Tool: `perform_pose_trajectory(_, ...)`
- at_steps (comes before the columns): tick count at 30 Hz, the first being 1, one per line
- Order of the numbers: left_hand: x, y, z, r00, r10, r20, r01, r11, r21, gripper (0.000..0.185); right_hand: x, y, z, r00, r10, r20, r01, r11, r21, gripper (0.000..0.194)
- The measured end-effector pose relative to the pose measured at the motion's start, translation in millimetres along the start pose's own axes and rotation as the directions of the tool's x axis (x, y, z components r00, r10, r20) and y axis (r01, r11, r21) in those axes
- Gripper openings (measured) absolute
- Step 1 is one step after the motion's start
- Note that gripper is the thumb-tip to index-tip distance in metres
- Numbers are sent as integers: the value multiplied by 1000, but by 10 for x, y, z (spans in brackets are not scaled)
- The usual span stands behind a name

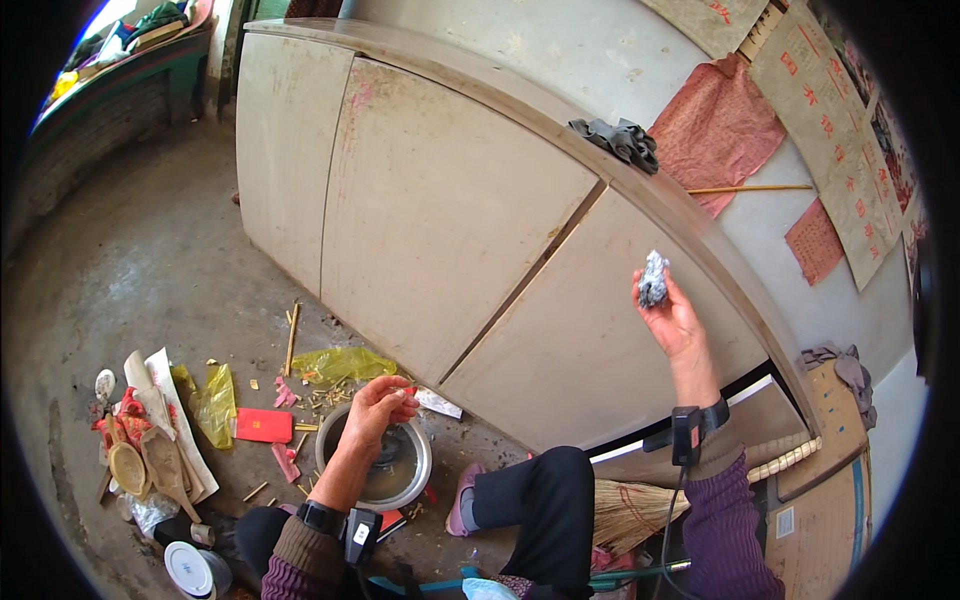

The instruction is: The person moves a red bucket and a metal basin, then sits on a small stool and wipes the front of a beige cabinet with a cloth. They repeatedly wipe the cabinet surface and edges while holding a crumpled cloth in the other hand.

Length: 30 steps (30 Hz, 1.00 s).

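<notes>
On the right, my right hand (pixel 673 319) is raised before the pale cabinet door (pixel 630 330), its fingers closed around a crumpled, wet-looking grey-white wad (pixel 654 279), perhaps a cloth or steel scouring pad. My left hand (pixel 379 409) hovers over a round metal basin (pixel 421 465) of murky water on the floor, fingers curled; whether it holds anything is unclear. Something dark lies in the basin's water. A crumpled dark grey cloth (pixel 616 142) rests on the cabinet's top edge.
On the floor at left lie wooden ladles (pixel 129 469), yellow plastic bags (pixel 214 405), a red envelope (pixel 264 425) and scattered sticks. A lidded white tub (pixel 189 568) stands at lower left. A straw broom (pixel 634 510) and cardboard boxes (pixel 817 510) are at lower right.
</notes>
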<state>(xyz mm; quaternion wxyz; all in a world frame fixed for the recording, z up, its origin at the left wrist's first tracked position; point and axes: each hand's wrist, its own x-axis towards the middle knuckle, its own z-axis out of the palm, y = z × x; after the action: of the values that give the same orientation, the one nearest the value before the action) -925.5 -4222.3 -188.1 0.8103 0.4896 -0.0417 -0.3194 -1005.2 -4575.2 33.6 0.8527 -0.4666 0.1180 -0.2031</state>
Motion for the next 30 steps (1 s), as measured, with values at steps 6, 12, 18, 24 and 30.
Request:
perform_pose_trajectory(6, -104, -7, -80, 998, -20, -56, 22, 999, 41, 18, 256, 58, 48, 751, -625, 210, 587, 488, -646, 20)
perform_pose_trajectory(12, -98, -16, -36, 998, -5, -59, 10, 995, 98, 20, 543, 193, 47, 298, -409, 862, 385, -775, -501, 32)
perform_pose_trajectory(18, -124, 57, -60, 997, 59, -47, -53, 992, 119, 19, 198, 376, 278, 330, 7, 944, 441, -885, -148, 17)
perform_pose_trajectory(24, -65, 104, -54, 997, 43, -62, -36, 994, 103, 18, 475, 337, 447, 272, -72, 960, 290, -945, -153, 9)
perform_pose_trajectory(30, -53, 96, -41, 998, 42, -50, -40, 998, 58, 18, 496, 332, 473, 336, -110, 935, 184, -966, -180, 12)
